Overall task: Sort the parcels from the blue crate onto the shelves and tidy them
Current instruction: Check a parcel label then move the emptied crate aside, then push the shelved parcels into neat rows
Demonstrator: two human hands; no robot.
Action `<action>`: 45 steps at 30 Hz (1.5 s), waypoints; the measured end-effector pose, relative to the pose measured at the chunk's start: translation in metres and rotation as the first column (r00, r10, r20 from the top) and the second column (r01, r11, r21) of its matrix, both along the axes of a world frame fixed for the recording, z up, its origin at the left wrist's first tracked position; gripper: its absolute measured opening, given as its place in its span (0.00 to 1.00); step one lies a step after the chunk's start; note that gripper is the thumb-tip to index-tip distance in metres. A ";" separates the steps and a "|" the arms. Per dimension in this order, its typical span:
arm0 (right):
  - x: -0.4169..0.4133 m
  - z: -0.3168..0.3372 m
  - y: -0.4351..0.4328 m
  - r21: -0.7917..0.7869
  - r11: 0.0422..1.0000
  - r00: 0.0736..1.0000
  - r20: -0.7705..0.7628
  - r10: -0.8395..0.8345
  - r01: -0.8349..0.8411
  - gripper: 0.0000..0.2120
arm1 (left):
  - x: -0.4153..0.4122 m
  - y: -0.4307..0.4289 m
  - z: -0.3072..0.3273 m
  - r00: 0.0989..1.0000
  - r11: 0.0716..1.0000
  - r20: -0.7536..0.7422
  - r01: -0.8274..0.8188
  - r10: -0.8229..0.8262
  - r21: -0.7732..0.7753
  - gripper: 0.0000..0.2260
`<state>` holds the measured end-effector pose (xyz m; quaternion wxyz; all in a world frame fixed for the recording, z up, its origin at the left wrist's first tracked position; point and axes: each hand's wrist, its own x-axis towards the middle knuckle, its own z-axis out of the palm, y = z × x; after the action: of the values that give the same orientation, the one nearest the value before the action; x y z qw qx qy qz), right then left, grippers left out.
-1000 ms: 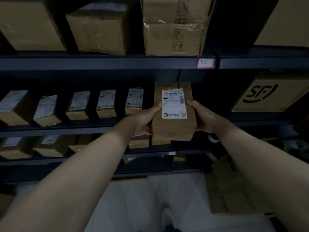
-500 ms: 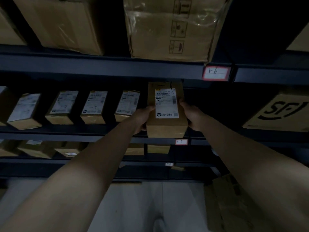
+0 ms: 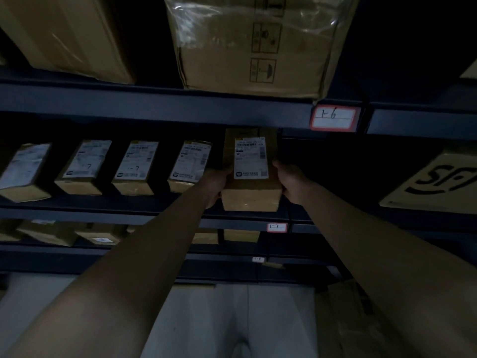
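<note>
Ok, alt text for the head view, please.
Both hands, left hand and right hand, hold a labelled cardboard parcel at the shelf tagged 1-7, right of a row of four similar parcels. Larger boxes sit above.

- Print on held parcel's label [image 3: 250,157]: too small and dim to read.
- Left of that parcel, end box [image 3: 24,173] clipped by frame edge.
- Right of it, SF carton [image 3: 436,183] cut off.
- Above, wrapped carton [image 3: 255,45] top out of frame.
- Left hand [image 3: 215,186] fingers hidden behind parcel.
</note>
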<state>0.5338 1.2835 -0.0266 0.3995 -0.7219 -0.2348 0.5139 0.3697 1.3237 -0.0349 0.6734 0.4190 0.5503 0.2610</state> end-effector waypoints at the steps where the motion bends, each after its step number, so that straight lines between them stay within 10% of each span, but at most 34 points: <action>1: 0.001 -0.001 0.000 -0.006 1.000 1.000 0.010 -0.002 0.002 0.18 | 0.001 0.001 -0.002 1.000 1.000 0.000 -0.010 0.010 0.005 0.15; 10: 0.000 0.001 -0.009 0.000 0.998 0.947 0.316 0.059 -0.063 0.19 | 0.006 -0.006 0.008 0.983 0.981 -0.180 0.065 -0.032 0.184 0.18; 17: -0.023 0.029 -0.035 0.006 0.938 0.585 0.783 0.211 -0.347 0.18 | -0.011 -0.021 0.039 0.849 0.838 -0.525 0.333 -0.066 0.433 0.21; 25: -0.097 0.103 -0.093 -0.305 0.820 0.143 0.897 0.419 -0.485 0.18 | -0.076 -0.074 0.106 0.702 0.569 -0.693 0.642 -0.165 0.515 0.18; 32: -0.192 0.179 -0.152 -0.308 0.864 -0.169 0.951 0.261 -0.398 0.22 | -0.163 -0.131 0.174 0.522 0.319 -0.849 0.793 0.080 0.518 0.18; 45: -0.328 0.301 -0.231 0.024 0.882 -0.292 0.939 -0.181 -0.471 0.20 | -0.314 -0.220 0.306 0.461 -0.049 -0.537 0.789 0.706 0.613 0.14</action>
<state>0.2062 1.0523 0.2742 0.1186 -0.6981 -0.6475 -0.2819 0.0559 1.1033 0.2711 -0.2684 0.8378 0.3914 0.2698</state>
